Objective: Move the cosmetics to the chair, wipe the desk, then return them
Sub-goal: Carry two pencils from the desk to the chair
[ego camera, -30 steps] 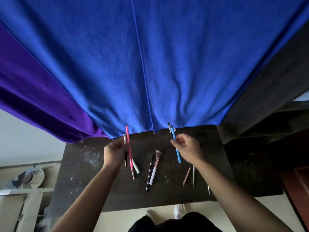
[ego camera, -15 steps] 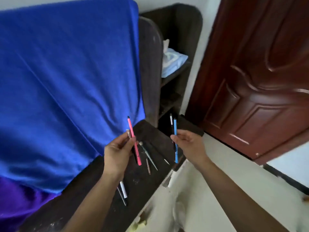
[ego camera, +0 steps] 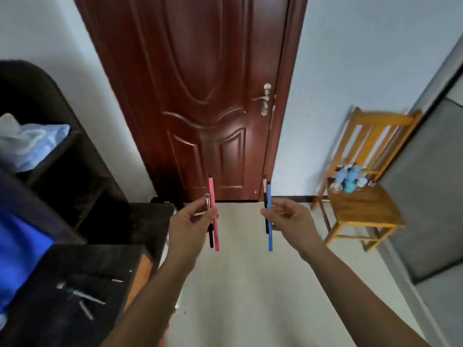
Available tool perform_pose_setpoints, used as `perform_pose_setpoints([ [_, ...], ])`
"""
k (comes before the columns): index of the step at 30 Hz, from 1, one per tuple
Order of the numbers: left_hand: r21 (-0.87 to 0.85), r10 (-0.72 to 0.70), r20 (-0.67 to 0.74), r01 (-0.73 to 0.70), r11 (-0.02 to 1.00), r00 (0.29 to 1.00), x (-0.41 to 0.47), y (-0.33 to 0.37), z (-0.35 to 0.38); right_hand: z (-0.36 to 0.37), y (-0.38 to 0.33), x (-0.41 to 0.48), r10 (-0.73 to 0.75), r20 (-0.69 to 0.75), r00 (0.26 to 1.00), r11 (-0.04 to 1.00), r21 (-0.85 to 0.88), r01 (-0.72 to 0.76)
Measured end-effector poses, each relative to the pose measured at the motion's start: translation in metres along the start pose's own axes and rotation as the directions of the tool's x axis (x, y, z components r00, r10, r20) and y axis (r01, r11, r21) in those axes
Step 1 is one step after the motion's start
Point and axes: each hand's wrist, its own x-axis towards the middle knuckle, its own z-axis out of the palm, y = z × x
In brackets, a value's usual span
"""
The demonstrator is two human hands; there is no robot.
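My left hand (ego camera: 188, 225) pinches a pink pencil (ego camera: 213, 214) upright together with a small brush and a black stick. My right hand (ego camera: 292, 220) pinches a blue pencil (ego camera: 269, 216) and a black-and-white pencil, also upright. Both hands are held out in the air over the floor. The wooden chair (ego camera: 360, 204) stands at the right by the wall, with several blue cosmetics (ego camera: 349, 180) at the back of its seat. The dark desk (ego camera: 50, 291) is at the lower left, with a few thin cosmetic sticks (ego camera: 82, 296) lying on it.
A red-brown door (ego camera: 200, 96) is straight ahead. A dark shelf unit (ego camera: 62, 151) with a pale blue cloth stands at the left. Blue fabric (ego camera: 17, 259) hangs over the desk's back. A grey panel (ego camera: 426, 196) lines the right side. Pale floor lies between desk and chair.
My view has swung right, away from the desk and the blue fabric, toward the door and the chair. Both hands keep their pencils and have left the desk.
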Motion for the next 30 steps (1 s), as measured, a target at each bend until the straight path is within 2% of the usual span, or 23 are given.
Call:
perform_pose_setpoints([
  [5,0.042,-0.02,0.162,0.013,0.999,0.987,-0.013,-0.008,0.169,-0.161,0.03,0.001,0.006,-0.148,0.989,1.0,0.007,-0.005],
  [9,0.086,-0.037,0.315,0.01,0.996,0.948,-0.028,-0.005,0.3,-0.296,0.047,0.008,0.032,-0.287,0.958,0.999,-0.011,-0.036],
  [13,0.089,-0.053,0.368,0.021,0.996,0.928,-0.036,-0.002,0.397,-0.395,0.053,0.026,0.043,-0.368,0.929,0.999,0.01,-0.042],
  [20,0.091,-0.074,0.431,0.038,0.995,0.899,0.01,-0.013,0.5,-0.476,0.066,0.105,0.091,-0.391,0.916,0.996,0.04,-0.082],
  [30,0.121,-0.115,0.423,0.07,0.99,0.899,0.177,-0.021,0.639,-0.542,0.074,0.305,0.147,-0.396,0.906,0.986,-0.018,-0.168],
])
